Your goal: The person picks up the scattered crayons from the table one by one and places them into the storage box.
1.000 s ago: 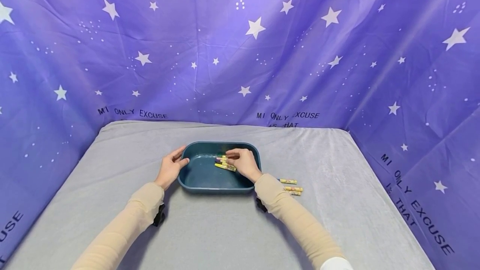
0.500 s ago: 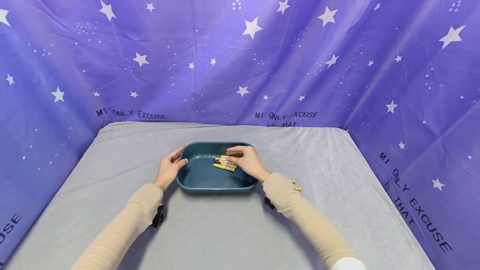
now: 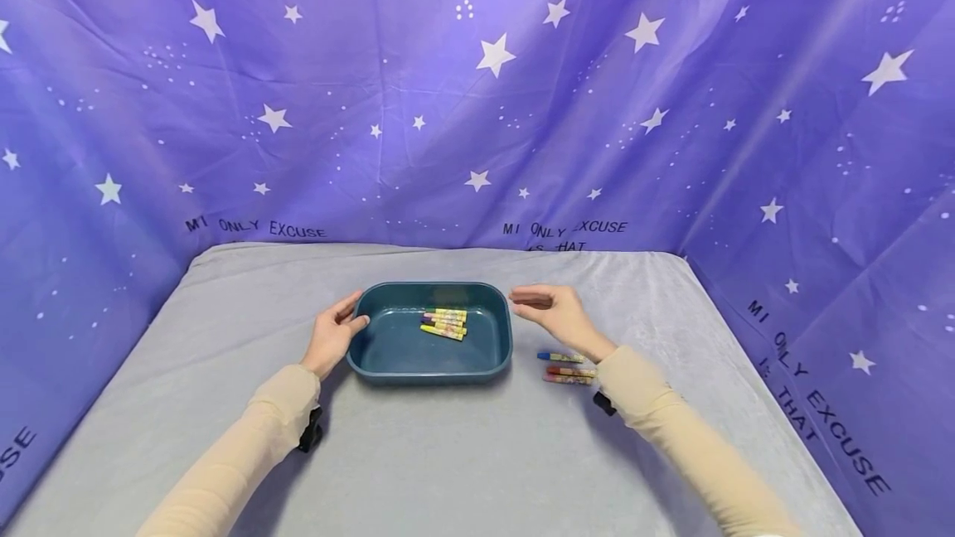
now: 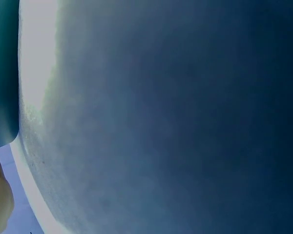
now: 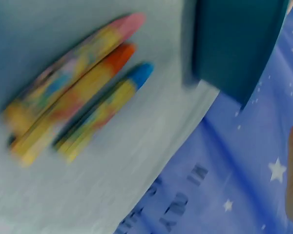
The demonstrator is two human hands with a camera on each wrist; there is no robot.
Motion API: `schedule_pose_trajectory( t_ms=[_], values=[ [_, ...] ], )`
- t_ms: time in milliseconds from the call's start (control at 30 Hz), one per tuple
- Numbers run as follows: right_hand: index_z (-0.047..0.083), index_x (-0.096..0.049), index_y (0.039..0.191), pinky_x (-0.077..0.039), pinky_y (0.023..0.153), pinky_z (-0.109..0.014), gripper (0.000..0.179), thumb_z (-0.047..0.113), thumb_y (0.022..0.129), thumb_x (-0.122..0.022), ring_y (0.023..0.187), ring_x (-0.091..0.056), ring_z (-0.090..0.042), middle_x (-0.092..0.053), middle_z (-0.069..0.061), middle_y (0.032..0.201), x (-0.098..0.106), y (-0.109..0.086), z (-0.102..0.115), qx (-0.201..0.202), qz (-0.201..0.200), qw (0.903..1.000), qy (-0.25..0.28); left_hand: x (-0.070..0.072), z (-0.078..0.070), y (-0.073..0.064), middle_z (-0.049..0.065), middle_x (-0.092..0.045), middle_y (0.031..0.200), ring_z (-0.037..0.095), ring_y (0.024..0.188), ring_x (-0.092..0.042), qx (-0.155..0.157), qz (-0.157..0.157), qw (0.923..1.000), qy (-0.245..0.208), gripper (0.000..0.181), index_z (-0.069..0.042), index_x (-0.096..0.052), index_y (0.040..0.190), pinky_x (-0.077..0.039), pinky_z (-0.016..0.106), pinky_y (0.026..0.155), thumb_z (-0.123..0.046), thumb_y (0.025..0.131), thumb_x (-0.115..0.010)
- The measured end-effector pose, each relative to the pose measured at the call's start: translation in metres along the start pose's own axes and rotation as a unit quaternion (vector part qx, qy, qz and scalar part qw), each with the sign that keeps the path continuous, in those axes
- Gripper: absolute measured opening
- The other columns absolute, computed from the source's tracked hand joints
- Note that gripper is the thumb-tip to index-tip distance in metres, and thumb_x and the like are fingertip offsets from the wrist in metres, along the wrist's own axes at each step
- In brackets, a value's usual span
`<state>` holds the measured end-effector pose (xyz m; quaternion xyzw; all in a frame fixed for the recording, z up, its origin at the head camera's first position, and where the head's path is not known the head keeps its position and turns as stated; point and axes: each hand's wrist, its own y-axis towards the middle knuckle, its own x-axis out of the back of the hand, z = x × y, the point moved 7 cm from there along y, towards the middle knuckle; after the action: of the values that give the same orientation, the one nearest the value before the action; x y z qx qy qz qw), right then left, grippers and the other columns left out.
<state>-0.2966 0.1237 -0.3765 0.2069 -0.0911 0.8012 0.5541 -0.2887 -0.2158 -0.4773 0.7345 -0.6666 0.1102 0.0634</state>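
Note:
A dark teal plastic tray (image 3: 388, 350) sits in the middle of the table. Several crayons (image 3: 443, 328) in yellow wrappers lie together inside it, toward the right. My left hand (image 3: 328, 338) holds the tray's left end, thumb over the rim and fingers along the outside. Just beyond the right rim, my right hand (image 3: 558, 313) is in the air with fingers fairly straight and nothing visible in them. Below it, three crayons lie side by side on the cloth: blue (image 5: 110, 109), orange-red (image 5: 83, 97) and pink (image 5: 73, 73).
Grey cloth (image 3: 433, 454) covers the table. Purple curtains (image 3: 418, 65) with white stars hang behind it and along both sides. The left wrist view is mostly dark, blurred cloth, with a strip of the tray's wall (image 4: 2, 73) at its edge.
My right hand has come out of the tray and moved right, leaving the crayons lying inside. The three crayons on the cloth show again. My left hand stays at the tray's end.

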Motion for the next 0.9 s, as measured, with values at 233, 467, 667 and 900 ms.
schedule_pose_trajectory(
  t_ms=[233, 467, 667, 900],
  values=[
    [0.001, -0.062, 0.117, -0.052, 0.087, -0.026, 0.042, 0.023, 0.083, -0.069, 0.103, -0.063, -0.024, -0.064, -0.014, 0.114, 0.033, -0.013, -0.033, -0.003, -0.026, 0.9996, -0.006, 0.000, 0.001, 0.000, 0.018, -0.041, 0.140, 0.027, 0.128, -0.042, 0.001, 0.000, 1.0000, 0.002, 0.055, -0.010, -0.035, 0.142, -0.040, 0.037, 0.102, -0.008, 0.091, -0.055],
    [-0.003, -0.060, 0.118, -0.052, 0.084, -0.021, 0.044, 0.022, 0.082, -0.069, 0.098, -0.065, -0.012, -0.064, -0.017, 0.114, 0.043, -0.027, -0.052, -0.014, -0.024, 0.9996, -0.007, 0.001, 0.000, 0.000, 0.019, -0.041, 0.140, 0.028, 0.128, -0.041, 0.001, -0.004, 1.0000, 0.004, 0.055, -0.009, -0.035, 0.142, -0.039, 0.037, 0.103, -0.008, 0.090, -0.055],
    [-0.006, -0.059, 0.117, -0.052, 0.083, -0.018, 0.045, 0.019, 0.081, -0.070, 0.092, -0.065, -0.003, -0.063, -0.020, 0.113, 0.047, -0.035, -0.069, -0.018, -0.026, 0.9995, 0.002, 0.001, -0.001, 0.000, 0.019, -0.040, 0.140, 0.028, 0.128, -0.041, 0.001, -0.003, 1.0000, 0.006, 0.055, -0.009, -0.035, 0.142, -0.039, 0.037, 0.103, -0.008, 0.091, -0.055],
    [-0.006, -0.059, 0.116, -0.050, 0.083, -0.016, 0.041, 0.012, 0.081, -0.069, 0.095, -0.066, -0.013, -0.062, -0.021, 0.113, 0.049, -0.040, -0.091, -0.034, -0.025, 0.9991, -0.007, 0.001, 0.000, 0.000, 0.020, -0.042, 0.139, 0.028, 0.128, -0.042, -0.001, -0.003, 1.0000, 0.004, 0.055, -0.008, -0.035, 0.142, -0.039, 0.036, 0.102, -0.007, 0.090, -0.055]
  ],
)
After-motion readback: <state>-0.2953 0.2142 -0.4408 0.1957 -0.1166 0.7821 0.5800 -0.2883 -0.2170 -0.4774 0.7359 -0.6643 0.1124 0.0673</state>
